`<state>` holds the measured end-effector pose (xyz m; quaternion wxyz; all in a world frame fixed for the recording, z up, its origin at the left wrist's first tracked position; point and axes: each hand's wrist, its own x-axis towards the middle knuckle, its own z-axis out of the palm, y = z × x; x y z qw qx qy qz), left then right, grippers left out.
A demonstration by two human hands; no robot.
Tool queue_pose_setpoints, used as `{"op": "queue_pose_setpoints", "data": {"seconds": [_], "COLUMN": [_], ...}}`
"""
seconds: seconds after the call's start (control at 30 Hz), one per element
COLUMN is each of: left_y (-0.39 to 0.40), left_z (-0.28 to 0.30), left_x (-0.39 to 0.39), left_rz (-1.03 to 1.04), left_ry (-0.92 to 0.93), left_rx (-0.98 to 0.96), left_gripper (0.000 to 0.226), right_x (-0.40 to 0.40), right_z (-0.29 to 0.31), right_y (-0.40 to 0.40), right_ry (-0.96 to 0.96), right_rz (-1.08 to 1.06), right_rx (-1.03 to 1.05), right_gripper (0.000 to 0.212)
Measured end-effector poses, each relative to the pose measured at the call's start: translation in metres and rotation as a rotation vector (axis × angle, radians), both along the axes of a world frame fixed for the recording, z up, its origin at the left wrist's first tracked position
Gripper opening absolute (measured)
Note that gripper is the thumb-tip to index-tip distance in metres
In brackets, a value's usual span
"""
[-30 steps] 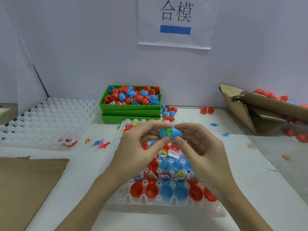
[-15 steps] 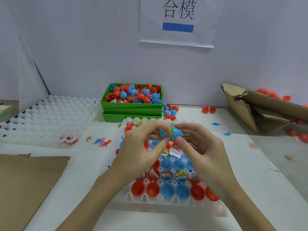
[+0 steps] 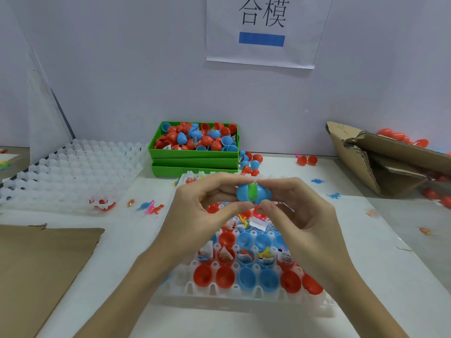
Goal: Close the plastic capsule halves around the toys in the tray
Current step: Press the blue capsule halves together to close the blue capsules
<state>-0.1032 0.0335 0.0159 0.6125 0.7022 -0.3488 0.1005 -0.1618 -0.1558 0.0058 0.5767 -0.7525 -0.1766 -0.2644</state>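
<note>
Both hands hold a blue capsule (image 3: 253, 193) in the air above the white tray (image 3: 244, 298). My left hand (image 3: 195, 215) pinches its left half and my right hand (image 3: 300, 215) pinches its right half. A green toy shows in the gap between the two halves. Below, the tray holds several red and blue capsule halves (image 3: 246, 276), some with small toys and paper slips inside.
A stack of green bins (image 3: 195, 156) full of red and blue capsule halves stands at the back. An empty white tray (image 3: 66, 172) lies at left, brown cardboard (image 3: 36, 264) at near left, a torn cardboard box (image 3: 385, 159) at right. Loose toy dinosaurs (image 3: 151, 208) lie on the table.
The two blue halves have stayed between my fingers, with the green toy now plainer in the gap. The view has shifted a little; my hands stay above the tray.
</note>
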Motion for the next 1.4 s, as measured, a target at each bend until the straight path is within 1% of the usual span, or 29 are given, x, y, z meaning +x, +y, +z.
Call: {"op": "queue_pose_setpoints", "data": {"seconds": [0.07,0.17,0.33,0.47,0.63,0.77,0.97,1.1,1.27,1.4], "left_y": [0.001,0.0,0.0,0.001,-0.001,-0.002,-0.001,0.0,-0.002,-0.003], "left_z": [0.0,0.0,-0.001,-0.002,-0.004,-0.006,-0.007,-0.007,-0.009,-0.012], "left_x": [0.001,0.001,0.005,0.007,0.005,0.001,0.003,0.003,0.002,0.001], "left_rz": [-0.022,0.004,-0.067,-0.035,0.022,0.007,-0.001,-0.002,0.016,0.055], "left_ry": [-0.021,-0.078,0.077,-0.004,-0.117,0.008,0.034,0.03,0.009,-0.012], "left_rx": [0.041,0.095,0.058,0.09,0.122,0.034,-0.001,0.01,-0.008,-0.01], "left_gripper": [0.039,0.036,0.029,0.024,0.029,0.047,0.04,0.04,0.041,0.043], "right_x": [0.0,0.0,0.0,0.0,0.001,0.001,0.0,0.001,0.0,0.0], "right_z": [-0.001,-0.002,0.0,0.0,-0.002,-0.003,-0.001,-0.004,-0.007,-0.006], "right_y": [0.0,0.001,0.003,0.003,0.003,0.0,-0.001,-0.001,-0.001,-0.002], "right_ry": [0.027,0.048,0.129,0.148,0.114,0.097,0.083,0.083,0.026,0.052], "right_rz": [0.014,0.023,0.029,0.038,0.015,-0.014,0.018,0.001,-0.037,-0.051], "right_rx": [0.016,0.017,0.116,0.135,0.104,0.043,0.046,0.044,-0.02,0.004], "right_gripper": [0.028,0.029,0.027,0.026,0.024,0.024,0.026,0.026,0.029,0.03]}}
